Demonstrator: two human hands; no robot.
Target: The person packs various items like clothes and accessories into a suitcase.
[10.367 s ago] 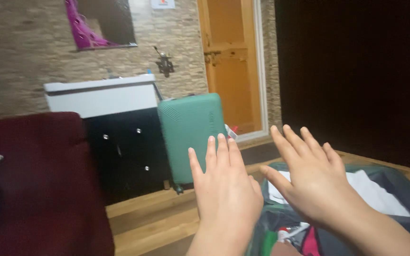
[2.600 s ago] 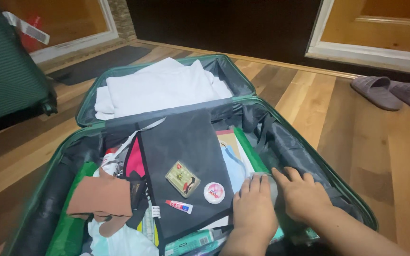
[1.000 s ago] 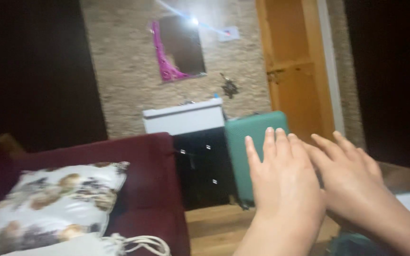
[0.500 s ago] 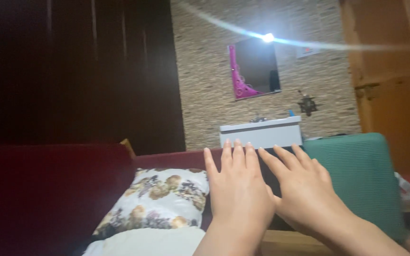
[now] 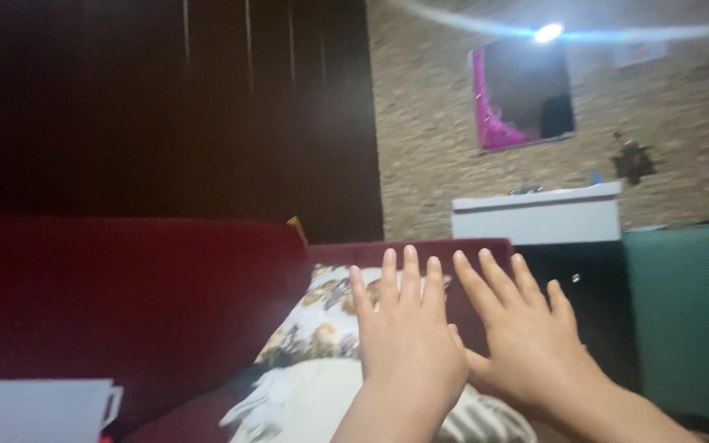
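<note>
Low in the middle of the view: left hand (image 5: 408, 344) raised flat, back to the camera, fingers straight and slightly spread, holding nothing. Right hand (image 5: 527, 349) just beside it, same pose, fingers fanned, empty; thumb side touching or overlapping the left hand's edge, cannot tell which.

Directly behind the fingertips: floral cushion (image 5: 322, 316), white with brown flowers, lying against the dark red sofa (image 5: 125, 303). Whether the hands touch it, cannot tell. Below the wrists: pale cream bundle of cloth (image 5: 305, 402), blurred, edges soft.

Sofa back running as a straight upper edge across the left half, stepping lower behind the cushion. Bottom left corner: flat white object (image 5: 34, 410), cropped by the frame.

Right of the hands: black cabinet (image 5: 584, 312) with small bright knobs, white basin (image 5: 535, 217) on top, its front edge level. Far right: green ribbed suitcase (image 5: 687, 320) standing upright, near the right forearm.

Above: stone-clad wall (image 5: 428, 123), mirror (image 5: 527, 90) with a pink trim, bright lamp glare (image 5: 548, 33) streaking sideways. Upper left: dark curtain (image 5: 166, 107), no detail readable.

Open room only upward, between fingers and wall.
</note>
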